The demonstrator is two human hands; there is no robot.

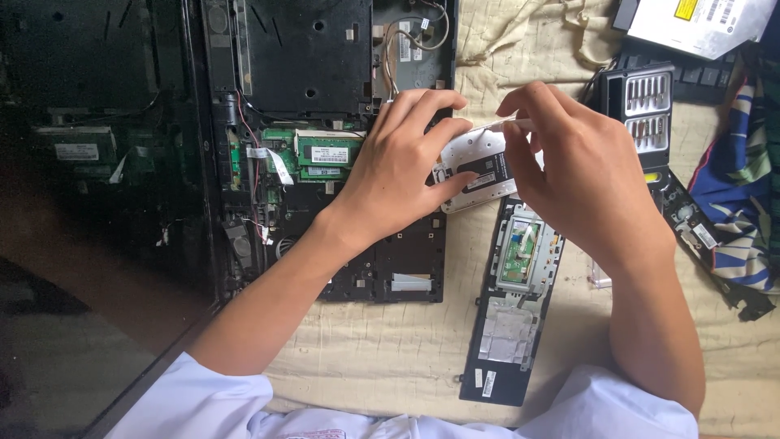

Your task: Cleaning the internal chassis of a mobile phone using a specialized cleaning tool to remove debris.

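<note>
My left hand grips a silver hard drive in its metal caddy, holding it against the right edge of an opened black laptop base. My right hand pinches a thin white-handled tool, its tip resting on the drive's top edge. Green memory boards and loose wires show inside the laptop, just left of my left hand.
A detached palm-rest panel with touchpad board lies on the beige cloth below the drive. A screwdriver bit case stands open at right, beside a patterned cloth. An optical drive sits top right. The glossy laptop screen fills the left.
</note>
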